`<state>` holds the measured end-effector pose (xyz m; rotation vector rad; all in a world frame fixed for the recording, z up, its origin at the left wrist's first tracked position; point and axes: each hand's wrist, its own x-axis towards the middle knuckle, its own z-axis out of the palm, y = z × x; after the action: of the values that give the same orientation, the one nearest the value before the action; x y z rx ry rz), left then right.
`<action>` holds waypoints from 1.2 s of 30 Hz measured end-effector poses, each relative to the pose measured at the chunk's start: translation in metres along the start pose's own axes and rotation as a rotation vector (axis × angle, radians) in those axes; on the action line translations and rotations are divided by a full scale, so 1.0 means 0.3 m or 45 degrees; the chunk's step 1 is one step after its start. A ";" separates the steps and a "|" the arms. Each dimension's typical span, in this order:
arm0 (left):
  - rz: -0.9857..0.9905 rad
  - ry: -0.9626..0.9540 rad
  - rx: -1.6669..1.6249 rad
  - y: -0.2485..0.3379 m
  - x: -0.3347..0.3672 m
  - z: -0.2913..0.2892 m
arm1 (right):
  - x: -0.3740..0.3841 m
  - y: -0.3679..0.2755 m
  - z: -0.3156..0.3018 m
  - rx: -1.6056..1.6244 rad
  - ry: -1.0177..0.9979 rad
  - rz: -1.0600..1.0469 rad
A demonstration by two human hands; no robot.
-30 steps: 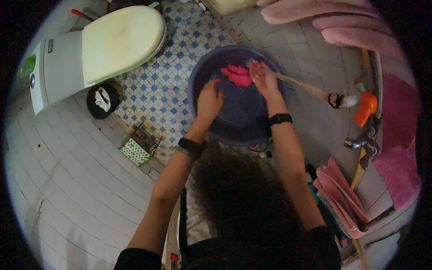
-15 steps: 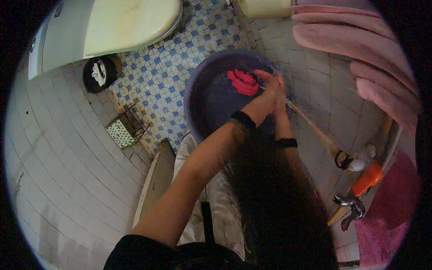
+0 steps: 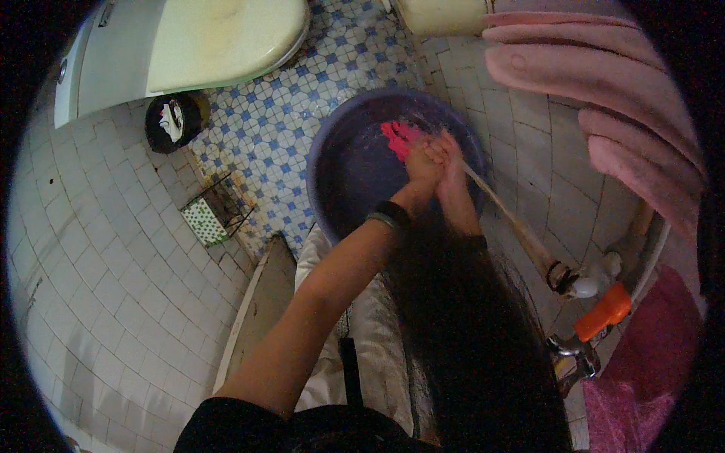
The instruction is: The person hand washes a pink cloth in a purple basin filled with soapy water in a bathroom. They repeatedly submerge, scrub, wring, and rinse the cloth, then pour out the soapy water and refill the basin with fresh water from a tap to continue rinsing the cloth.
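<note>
Over the right side of a purple basin (image 3: 321, 181), my left hand (image 3: 424, 167) and my right hand (image 3: 451, 170) are pressed together. The left hand's fingers curl in against the right hand, both closed. Whatever lies between them is hidden. Just beyond the fingers a bright pink-red cloth (image 3: 396, 140) lies crumpled in the basin; I cannot tell whether the fingertips touch it. A pale narrow stream, seemingly water (image 3: 513, 219), runs from a wall tap (image 3: 581, 285) toward the right hand.
Orange-handled tap (image 3: 604, 313) and metal fittings stick out on the right. Pink towels (image 3: 574, 64) hang above them, a darker pink one (image 3: 642, 370) below. A toilet (image 3: 226, 45), a black bin (image 3: 170, 124) and a small green-dotted rack (image 3: 205, 220) stand at left.
Both hands have shifted left and slightly nearer, to the pink-red cloth. The cloth shows less of itself, partly covered by the hands.
</note>
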<state>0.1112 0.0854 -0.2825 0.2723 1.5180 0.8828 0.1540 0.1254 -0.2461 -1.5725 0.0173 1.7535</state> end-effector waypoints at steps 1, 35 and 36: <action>-0.034 -0.115 -0.269 0.000 0.008 -0.006 | 0.024 -0.009 -0.009 0.050 -0.057 0.079; -0.144 -0.936 -0.507 0.223 -0.064 0.052 | 0.106 0.046 -0.242 -1.643 -0.467 -0.796; -0.194 -0.913 -0.436 0.224 -0.057 0.056 | 0.114 0.058 -0.243 -1.694 -0.488 -0.809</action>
<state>0.1079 0.1257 -0.2237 0.1883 0.7017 0.7912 0.2080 0.0957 -0.3007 -1.6505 -1.9268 1.4699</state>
